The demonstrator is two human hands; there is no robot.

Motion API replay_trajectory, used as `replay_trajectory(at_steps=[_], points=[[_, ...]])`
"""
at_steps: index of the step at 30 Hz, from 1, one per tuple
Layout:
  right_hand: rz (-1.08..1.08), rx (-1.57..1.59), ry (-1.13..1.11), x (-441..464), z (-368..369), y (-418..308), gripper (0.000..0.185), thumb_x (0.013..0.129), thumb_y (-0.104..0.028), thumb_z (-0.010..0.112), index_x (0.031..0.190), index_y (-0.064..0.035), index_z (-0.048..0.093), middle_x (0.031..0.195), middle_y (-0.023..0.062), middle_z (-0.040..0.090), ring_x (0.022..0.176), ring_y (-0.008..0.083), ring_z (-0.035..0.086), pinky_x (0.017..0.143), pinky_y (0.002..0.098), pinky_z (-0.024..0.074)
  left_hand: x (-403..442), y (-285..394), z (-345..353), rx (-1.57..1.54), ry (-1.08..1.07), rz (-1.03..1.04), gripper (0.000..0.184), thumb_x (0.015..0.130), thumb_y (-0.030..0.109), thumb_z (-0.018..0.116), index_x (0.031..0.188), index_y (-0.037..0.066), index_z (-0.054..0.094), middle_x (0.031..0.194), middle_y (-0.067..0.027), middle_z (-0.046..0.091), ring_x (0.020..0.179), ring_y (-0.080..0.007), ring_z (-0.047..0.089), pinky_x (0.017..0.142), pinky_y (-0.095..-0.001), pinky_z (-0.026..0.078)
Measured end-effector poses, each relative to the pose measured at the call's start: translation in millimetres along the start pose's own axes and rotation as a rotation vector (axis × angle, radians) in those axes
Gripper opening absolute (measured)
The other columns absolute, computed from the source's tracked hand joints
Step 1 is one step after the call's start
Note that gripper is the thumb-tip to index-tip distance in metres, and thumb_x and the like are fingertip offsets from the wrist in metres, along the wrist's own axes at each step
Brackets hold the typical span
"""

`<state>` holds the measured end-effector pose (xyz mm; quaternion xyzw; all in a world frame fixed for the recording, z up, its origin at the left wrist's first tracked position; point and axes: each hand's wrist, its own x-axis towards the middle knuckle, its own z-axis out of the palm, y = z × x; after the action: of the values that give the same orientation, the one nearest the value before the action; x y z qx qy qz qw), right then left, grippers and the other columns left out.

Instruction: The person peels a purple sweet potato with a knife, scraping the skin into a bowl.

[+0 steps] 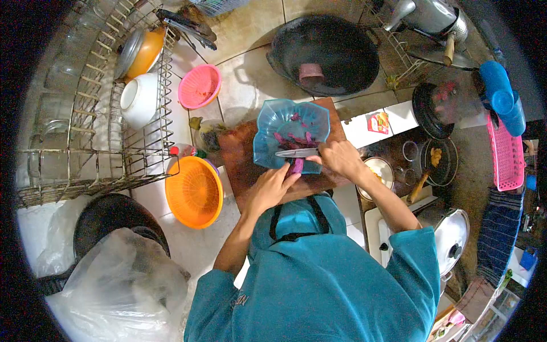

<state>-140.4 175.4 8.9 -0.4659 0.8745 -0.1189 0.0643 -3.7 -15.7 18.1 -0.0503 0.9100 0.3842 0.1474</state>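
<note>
Right hand (340, 158): grip closed around the handle of a knife (297, 153); blade extends over the translucent blue bowl (262, 139), tip toward the left side of the view. Left hand (270, 186): grip pinching a purple piece of food (297, 166) between thumb and fingers, at the near rim of the bowl, just below the blade. Whether the edge touches the piece cannot be told at this scale. Kind of food also uncertain.

Bowl: wavy rim, standing on a brown wooden board (242, 188); purple cut pieces (295, 138) lie loose inside it, beyond the blade. Board rests on the white-tiled table (245, 74).

Surroundings, left of the board: orange colander (194, 192), near the board's left edge; smaller pink colander (199, 77) farther out, small reddish bits inside. Wire dish rack (94, 151) at far left holds a white bowl (138, 101), tilted on its side, among other ware. Clear plastic bag (122, 285) at lower left, in front of a dark round vessel (114, 219).

Beyond the board: large black wok (347, 54), a pink object (311, 72) within it. To the right: red packet (378, 122) on a white surface; frying pan (449, 172) with yellowish-brown food (436, 156) inside.
</note>
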Motion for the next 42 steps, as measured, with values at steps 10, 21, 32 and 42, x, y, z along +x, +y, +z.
replay_trajectory(at_steps=[10, 21, 32, 42], points=[[0.044, 0.03, 0.134, -3, 5, -17, 0.057, 0.089, -0.054, 0.048, 0.071, -0.0027, 0.061, 0.051, 0.017, 0.058, 0.049, 0.035, 0.061, 0.045, 0.0439, 0.0494, 11, -14, -15, -0.044, 0.062, 0.054, 0.047, 0.09, 0.04, 0.056, 0.115, 0.0, 0.055, 0.097, -0.0255, 0.062, 0.092, -0.0425, 0.059, 0.08, -0.0464, 0.046], [0.003, 0.05, 0.031, 4, -9, -35, 0.058, 0.089, -0.055, 0.047, 0.073, -0.0011, 0.058, 0.053, 0.0195, 0.057, 0.05, 0.0366, 0.061, 0.044, 0.0444, 0.047, 2, 1, -22, -0.025, 0.101, 0.11, 0.049, 0.084, 0.036, 0.065, 0.12, 0.004, 0.054, 0.114, -0.0211, 0.059, 0.105, -0.0392, 0.056, 0.09, -0.0437, 0.045], [-0.027, 0.071, 0.004, 9, -18, -38, 0.062, 0.086, -0.061, 0.045, 0.066, -0.0043, 0.06, 0.056, 0.0168, 0.061, 0.055, 0.0355, 0.064, 0.049, 0.0449, 0.0512, -9, 11, -24, 0.071, 0.09, 0.063, 0.049, 0.081, 0.036, 0.067, 0.119, 0.006, 0.056, 0.114, -0.0202, 0.06, 0.104, -0.0394, 0.057, 0.089, -0.0451, 0.045], [-0.077, 0.041, 0.019, 11, -14, -37, 0.06, 0.086, -0.06, 0.046, 0.067, -0.0036, 0.057, 0.053, 0.0184, 0.058, 0.051, 0.0364, 0.061, 0.045, 0.044, 0.0475, -8, 11, -15, 0.099, 0.079, 0.132, 0.047, 0.084, 0.041, 0.063, 0.115, 0.006, 0.057, 0.104, -0.0209, 0.062, 0.094, -0.0392, 0.059, 0.08, -0.046, 0.047]])
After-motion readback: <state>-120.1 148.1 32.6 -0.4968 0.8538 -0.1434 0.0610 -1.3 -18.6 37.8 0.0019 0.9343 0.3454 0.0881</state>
